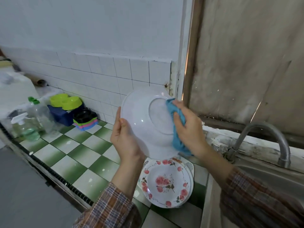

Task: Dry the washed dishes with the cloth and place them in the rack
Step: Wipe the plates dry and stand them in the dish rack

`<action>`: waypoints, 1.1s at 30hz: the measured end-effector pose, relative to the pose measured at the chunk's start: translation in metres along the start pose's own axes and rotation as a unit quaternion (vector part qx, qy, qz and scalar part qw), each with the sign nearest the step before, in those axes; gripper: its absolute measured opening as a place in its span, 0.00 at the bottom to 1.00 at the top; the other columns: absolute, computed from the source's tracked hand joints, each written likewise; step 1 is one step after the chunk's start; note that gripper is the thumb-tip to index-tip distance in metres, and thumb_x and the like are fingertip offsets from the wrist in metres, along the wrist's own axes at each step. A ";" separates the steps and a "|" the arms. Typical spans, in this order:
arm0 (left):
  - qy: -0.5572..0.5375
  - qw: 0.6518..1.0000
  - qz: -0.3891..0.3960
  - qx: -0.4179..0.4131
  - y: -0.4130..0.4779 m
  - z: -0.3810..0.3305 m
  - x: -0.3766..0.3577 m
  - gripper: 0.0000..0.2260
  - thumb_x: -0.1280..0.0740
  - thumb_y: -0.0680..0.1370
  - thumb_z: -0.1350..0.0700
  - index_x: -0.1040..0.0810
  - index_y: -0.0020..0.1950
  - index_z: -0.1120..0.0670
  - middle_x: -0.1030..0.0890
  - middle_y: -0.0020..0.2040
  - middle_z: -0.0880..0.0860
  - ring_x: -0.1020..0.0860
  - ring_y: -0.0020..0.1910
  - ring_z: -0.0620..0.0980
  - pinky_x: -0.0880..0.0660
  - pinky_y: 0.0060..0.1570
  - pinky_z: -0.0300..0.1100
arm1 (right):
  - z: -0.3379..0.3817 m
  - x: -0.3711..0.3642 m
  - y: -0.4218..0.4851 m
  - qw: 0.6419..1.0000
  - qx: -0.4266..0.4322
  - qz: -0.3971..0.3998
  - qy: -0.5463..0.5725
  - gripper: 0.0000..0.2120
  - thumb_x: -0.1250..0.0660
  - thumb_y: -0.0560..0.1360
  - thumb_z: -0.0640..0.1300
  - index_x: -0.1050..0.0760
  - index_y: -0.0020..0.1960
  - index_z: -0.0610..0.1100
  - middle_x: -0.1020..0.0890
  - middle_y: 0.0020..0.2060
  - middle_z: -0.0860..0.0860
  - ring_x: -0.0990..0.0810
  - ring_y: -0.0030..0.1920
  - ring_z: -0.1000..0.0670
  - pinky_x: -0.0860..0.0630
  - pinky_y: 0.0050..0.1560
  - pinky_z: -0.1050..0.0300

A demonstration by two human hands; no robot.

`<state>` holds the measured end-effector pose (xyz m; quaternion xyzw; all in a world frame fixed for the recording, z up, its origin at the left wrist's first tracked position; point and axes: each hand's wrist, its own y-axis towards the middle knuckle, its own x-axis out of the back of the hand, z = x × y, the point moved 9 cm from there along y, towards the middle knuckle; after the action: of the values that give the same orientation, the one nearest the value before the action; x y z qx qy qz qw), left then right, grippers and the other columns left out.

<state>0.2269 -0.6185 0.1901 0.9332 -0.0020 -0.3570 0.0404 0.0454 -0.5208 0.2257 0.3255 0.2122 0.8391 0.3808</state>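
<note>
Right now the white dish (141, 119) is up in the air in front of you, above the tiled counter (79, 152), tilted on edge with its underside and foot ring turned towards you. Your left hand (125, 137) grips its left rim, thumb laid on the back face and fingers hidden behind it. Your right hand (187, 127) is closed round the bunched blue cloth (177, 143) and presses it against the right side of the underside, across the foot ring. So the dish sits between your hands, with the left carrying it and the right wiping. Just below it, a stack of floral plates (166, 181) lies on the counter beside the sink (271, 178) and its tap (263, 134). Well off to your left, against the wall tiles, stands a dark blue basket (60, 114) holding green bowls (65, 101). If that is the rack, and I cannot tell for sure, your left hand is the nearer one to carry the dish over.
</note>
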 end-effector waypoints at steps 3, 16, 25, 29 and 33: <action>0.039 0.995 0.088 0.014 -0.023 0.013 -0.018 0.14 0.42 0.83 0.63 0.25 0.63 0.49 0.18 0.53 0.41 0.20 0.52 0.41 0.24 0.49 0.32 | 0.006 0.008 0.024 0.996 -0.062 -0.052 0.034 0.15 0.40 0.81 0.42 0.25 0.67 0.46 0.20 0.61 0.51 0.23 0.58 0.54 0.29 0.64 0.58; 0.064 0.985 0.144 -0.074 -0.035 -0.017 -0.044 0.12 0.41 0.83 0.61 0.22 0.57 0.47 0.21 0.62 0.49 0.23 0.61 0.39 0.27 0.57 0.30 | 0.076 -0.008 0.008 0.989 0.129 -0.065 0.001 0.18 0.40 0.78 0.47 0.24 0.63 0.40 0.19 0.59 0.46 0.22 0.62 0.46 0.27 0.63 0.44; -0.026 0.994 0.017 -0.105 -0.018 -0.035 -0.023 0.12 0.42 0.83 0.59 0.24 0.61 0.46 0.17 0.53 0.40 0.19 0.51 0.38 0.24 0.49 0.33 | 0.035 -0.032 -0.080 0.906 0.397 -0.080 -0.126 0.17 0.44 0.82 0.45 0.34 0.71 0.47 0.38 0.76 0.53 0.41 0.77 0.44 0.47 0.76 0.41; -0.085 0.995 0.015 -0.041 -0.005 -0.033 -0.017 0.13 0.43 0.84 0.58 0.28 0.67 0.48 0.18 0.53 0.41 0.19 0.49 0.39 0.22 0.49 0.34 | -0.005 -0.007 -0.063 0.973 0.180 -0.124 0.069 0.17 0.47 0.83 0.49 0.36 0.71 0.47 0.38 0.76 0.57 0.40 0.77 0.45 0.43 0.75 0.42; -0.043 0.995 0.090 -0.031 -0.004 -0.037 -0.020 0.14 0.43 0.84 0.58 0.28 0.68 0.48 0.17 0.53 0.43 0.18 0.50 0.40 0.22 0.48 0.35 | -0.025 0.021 -0.029 0.959 -0.050 -0.183 0.209 0.15 0.42 0.79 0.47 0.28 0.65 0.51 0.24 0.67 0.49 0.27 0.67 0.50 0.31 0.69 0.47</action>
<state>0.2363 -0.6115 0.2310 0.9113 -0.0761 -0.3919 0.1013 0.0319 -0.4891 0.1990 0.0793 0.3012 0.8136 0.4909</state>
